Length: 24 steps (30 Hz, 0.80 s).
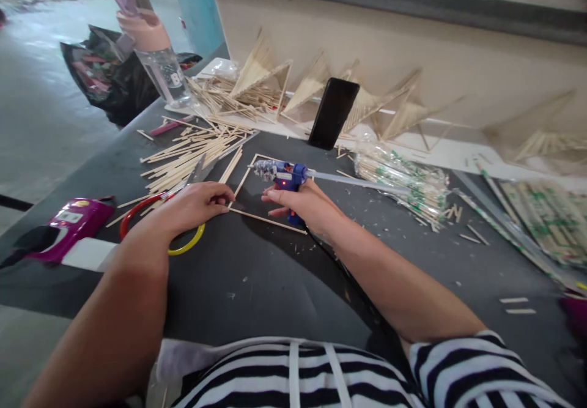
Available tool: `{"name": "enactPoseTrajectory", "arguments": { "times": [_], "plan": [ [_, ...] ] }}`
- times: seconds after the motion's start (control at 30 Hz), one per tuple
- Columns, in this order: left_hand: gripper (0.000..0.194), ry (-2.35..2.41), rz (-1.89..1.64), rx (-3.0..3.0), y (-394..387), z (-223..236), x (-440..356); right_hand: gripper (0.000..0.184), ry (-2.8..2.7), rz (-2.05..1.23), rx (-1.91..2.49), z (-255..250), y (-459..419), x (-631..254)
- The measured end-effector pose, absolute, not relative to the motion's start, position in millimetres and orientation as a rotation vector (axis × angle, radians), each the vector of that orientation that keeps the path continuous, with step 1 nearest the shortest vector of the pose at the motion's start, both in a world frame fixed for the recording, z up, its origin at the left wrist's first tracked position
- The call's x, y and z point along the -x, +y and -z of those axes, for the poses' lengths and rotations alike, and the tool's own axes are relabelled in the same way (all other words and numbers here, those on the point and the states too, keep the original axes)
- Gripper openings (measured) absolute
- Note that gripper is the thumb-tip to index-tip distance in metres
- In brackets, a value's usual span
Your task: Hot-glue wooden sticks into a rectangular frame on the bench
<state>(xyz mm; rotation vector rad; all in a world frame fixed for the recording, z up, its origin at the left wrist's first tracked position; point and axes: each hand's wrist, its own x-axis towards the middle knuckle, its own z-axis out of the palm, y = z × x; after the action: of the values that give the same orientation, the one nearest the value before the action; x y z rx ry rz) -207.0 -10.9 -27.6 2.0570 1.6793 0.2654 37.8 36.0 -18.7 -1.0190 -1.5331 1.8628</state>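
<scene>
My right hand [309, 203] is wrapped round the grip of a blue hot glue gun [298, 173], whose red light glows. A long clear glue stick [353, 180] runs out of its back, and its nozzle points left over a four-sided frame of thin wooden sticks [268, 219] lying flat on the table. My left hand [202, 205] rests on the table with its fingers pinched at the frame's near left corner. Under that wrist lie scissors with red and yellow handles [187, 246], partly hidden by the arm.
Loose wooden sticks [197, 151] spread behind my left hand. A dark phone [334, 113] stands upright beyond the glue gun, before several stick-built models [305, 87]. Bagged sticks [398, 175] lie right. A magenta device [76, 227] and a pink-lidded bottle [158, 59] are left.
</scene>
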Motion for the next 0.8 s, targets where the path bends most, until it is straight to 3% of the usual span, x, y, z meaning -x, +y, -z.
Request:
{"name": "enactPoseTrajectory", "arguments": {
  "times": [0.23, 0.47, 0.8],
  "plan": [
    [0.024, 1.818, -0.353, -2.047, -9.9, 26.1, 207.4, 0.015, -1.413, -1.830, 0.954, -7.7, 38.7, -50.4],
    [0.026, 2.182, -0.589, -1.884, -14.7, 20.3, 205.1, 0.019, -1.806, -1.793, 1.068, 14.6, 27.7, -40.0],
    [0.024, 2.239, -0.778, -1.839, -18.8, 17.3, 201.6, 0.020, -2.418, -1.039, 1.126, 23.6, 17.3, -25.2]
  ]
}}
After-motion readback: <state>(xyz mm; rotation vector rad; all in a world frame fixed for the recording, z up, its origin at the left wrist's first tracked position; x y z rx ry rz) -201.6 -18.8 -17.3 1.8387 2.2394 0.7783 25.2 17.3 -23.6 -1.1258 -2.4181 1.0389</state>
